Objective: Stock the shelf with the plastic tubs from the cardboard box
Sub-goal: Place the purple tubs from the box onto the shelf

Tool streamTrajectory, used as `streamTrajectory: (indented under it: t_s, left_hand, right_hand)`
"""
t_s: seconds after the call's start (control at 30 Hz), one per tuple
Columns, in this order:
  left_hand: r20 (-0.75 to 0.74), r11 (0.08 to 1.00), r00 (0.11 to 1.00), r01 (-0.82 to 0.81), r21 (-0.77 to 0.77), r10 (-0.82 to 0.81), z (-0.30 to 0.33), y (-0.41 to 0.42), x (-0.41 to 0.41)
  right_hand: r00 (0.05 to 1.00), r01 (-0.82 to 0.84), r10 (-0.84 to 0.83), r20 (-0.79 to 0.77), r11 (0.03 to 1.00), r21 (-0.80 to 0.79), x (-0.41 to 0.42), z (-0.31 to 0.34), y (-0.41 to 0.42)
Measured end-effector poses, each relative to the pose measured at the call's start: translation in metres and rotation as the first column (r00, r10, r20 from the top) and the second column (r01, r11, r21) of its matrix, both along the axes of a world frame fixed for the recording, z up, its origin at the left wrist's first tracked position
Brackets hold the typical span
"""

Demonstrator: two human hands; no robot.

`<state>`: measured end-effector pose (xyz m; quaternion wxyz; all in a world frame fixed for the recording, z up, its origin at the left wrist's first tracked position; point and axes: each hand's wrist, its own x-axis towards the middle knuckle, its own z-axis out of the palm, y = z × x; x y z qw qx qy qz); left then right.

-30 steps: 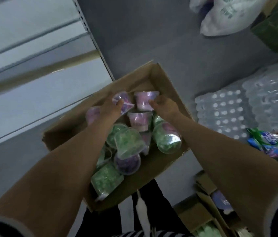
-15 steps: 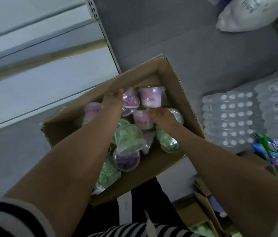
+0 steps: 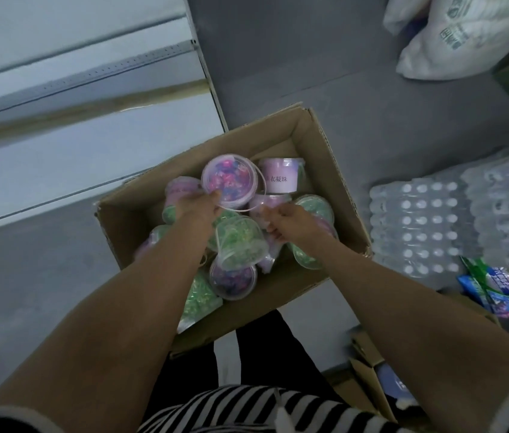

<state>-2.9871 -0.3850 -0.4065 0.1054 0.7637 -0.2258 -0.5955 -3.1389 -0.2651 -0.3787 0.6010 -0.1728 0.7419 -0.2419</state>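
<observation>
An open cardboard box [image 3: 334, 170] sits on the grey floor, holding several clear plastic tubs of purple and green beads. My left hand [image 3: 198, 204] grips a purple tub [image 3: 231, 181] by its rim and holds it raised above the others, lid facing me, thin handle hanging below. My right hand [image 3: 290, 223] is down among the tubs with fingers curled round a pale purple tub [image 3: 267, 203] that it mostly hides. A labelled purple tub [image 3: 279, 176] stands upright at the box's far side. A green tub [image 3: 239, 242] lies on its side in the middle.
White metal shelves [image 3: 75, 145] run along the left. Shrink-wrapped water bottle packs [image 3: 434, 220] lie right of the box, with a colourful detergent bag [image 3: 503, 285] in front. White sacks [image 3: 465, 35] sit at the top right. More open cartons [image 3: 369, 370] lie by my right forearm.
My left hand has lifted the purple tub up out of the pile and turned its lid toward me. My right hand has closed on a tub lower in the box.
</observation>
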Motion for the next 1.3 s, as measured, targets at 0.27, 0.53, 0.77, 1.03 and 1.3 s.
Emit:
streamTrajectory:
  t_s: [0.27, 0.53, 0.77, 1.03, 1.3]
  left_hand:
    - [-0.205, 0.978, 0.967, -0.174, -0.112, 0.149, 0.043, 0.025, 0.051]
    - [-0.305, 0.950, 0.928, -0.270, -0.157, 0.213, 0.052, 0.036, 0.118]
    - [-0.411, 0.963, 0.902, -0.215, -0.165, 0.131, 0.055, 0.053, 0.173]
    - [-0.507, 0.976, 0.857, -0.178, -0.123, 0.093, 0.053, 0.052, 0.192]
    - [-0.494, 0.974, 0.866, -0.169, -0.152, 0.074, 0.040, 0.044, 0.197]
  right_hand:
    - [0.939, -0.198, 0.141, 0.313, 0.967, 0.161, 0.040, 0.046, -0.003]
    - [0.889, -0.292, 0.180, 0.422, 0.931, 0.219, 0.115, 0.035, 0.001]
    - [0.979, 0.140, -0.142, 0.143, 0.990, 0.028, 0.136, 0.028, 0.012]
    - [0.974, 0.058, 0.012, -0.224, 0.951, 0.303, 0.124, -0.010, 0.041]
    - [0.989, -0.055, 0.100, -0.108, 0.932, 0.359, 0.134, -0.046, 0.049]
